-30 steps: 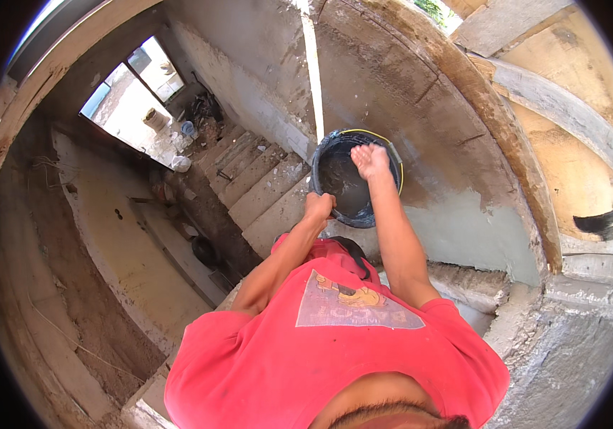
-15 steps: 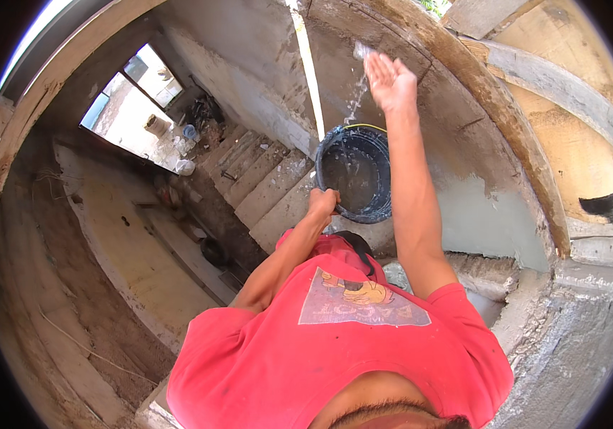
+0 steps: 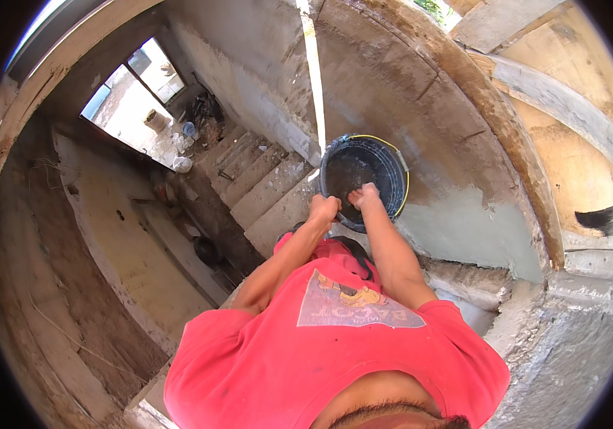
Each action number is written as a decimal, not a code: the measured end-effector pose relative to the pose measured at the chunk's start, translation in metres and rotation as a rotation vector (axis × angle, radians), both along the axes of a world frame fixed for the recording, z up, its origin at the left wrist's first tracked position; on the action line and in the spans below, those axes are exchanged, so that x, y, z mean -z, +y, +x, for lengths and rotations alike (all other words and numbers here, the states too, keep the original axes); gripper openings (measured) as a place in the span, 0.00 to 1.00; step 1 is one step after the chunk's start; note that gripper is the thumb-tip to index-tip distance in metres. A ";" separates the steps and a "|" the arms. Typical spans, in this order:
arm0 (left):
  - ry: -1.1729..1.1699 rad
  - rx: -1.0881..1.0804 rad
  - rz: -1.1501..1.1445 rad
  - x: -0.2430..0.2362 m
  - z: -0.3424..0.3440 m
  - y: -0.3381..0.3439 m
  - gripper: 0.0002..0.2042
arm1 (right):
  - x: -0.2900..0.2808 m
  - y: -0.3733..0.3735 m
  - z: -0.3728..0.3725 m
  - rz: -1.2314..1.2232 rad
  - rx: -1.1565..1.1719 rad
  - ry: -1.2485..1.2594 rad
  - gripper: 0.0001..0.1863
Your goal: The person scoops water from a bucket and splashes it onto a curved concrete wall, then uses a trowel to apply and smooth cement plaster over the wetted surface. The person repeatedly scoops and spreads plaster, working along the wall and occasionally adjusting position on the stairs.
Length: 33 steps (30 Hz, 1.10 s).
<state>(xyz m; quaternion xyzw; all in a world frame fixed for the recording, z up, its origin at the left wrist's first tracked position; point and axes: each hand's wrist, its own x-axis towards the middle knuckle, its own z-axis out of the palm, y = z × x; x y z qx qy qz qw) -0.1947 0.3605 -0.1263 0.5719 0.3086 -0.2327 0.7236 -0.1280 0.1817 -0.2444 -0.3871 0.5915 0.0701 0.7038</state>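
Observation:
In front of my body hangs a black bucket [image 3: 396, 168] with a yellow handle, tilted so that I see down into it. Its inner wall carries pale streaks, and dark water [image 3: 353, 168] lies inside. My left hand [image 3: 326, 208] is closed round the bucket's near left rim. Inside the bucket, low and near the rim, is my right hand [image 3: 364, 196]; its palm is turned up and the fingers are slightly curled, partly hidden in shadow. Beyond the bucket rises a brown plastered wall [image 3: 378, 86], with damp marks beside the rim.
Concrete stairs [image 3: 263, 182] with rubble descend at the left toward a bright doorway [image 3: 131, 89]. A pale strip [image 3: 312, 71] runs up the wall. Fresh grey plaster [image 3: 474, 229] covers the wall's lower right. Wooden boards [image 3: 564, 100] stand at the right; a rough ledge [image 3: 578, 343] is below.
My right hand has come down from beside the wall, where it was flinging water, into the bucket. The bucket has shifted slightly right, still held by my left hand.

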 end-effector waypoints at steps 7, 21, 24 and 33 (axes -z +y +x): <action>-0.024 -0.023 -0.037 -0.013 0.001 0.000 0.10 | -0.127 -0.004 0.072 0.459 0.201 -0.495 0.26; -0.024 0.037 0.012 -0.008 -0.004 -0.002 0.10 | -0.092 -0.017 0.022 0.023 -0.070 -0.264 0.16; -0.010 0.031 0.016 -0.015 -0.006 -0.004 0.11 | -0.027 -0.010 -0.011 0.049 0.051 0.013 0.22; 0.001 -0.002 -0.046 0.005 -0.005 -0.005 0.09 | -0.186 -0.051 0.070 0.374 0.241 -0.784 0.22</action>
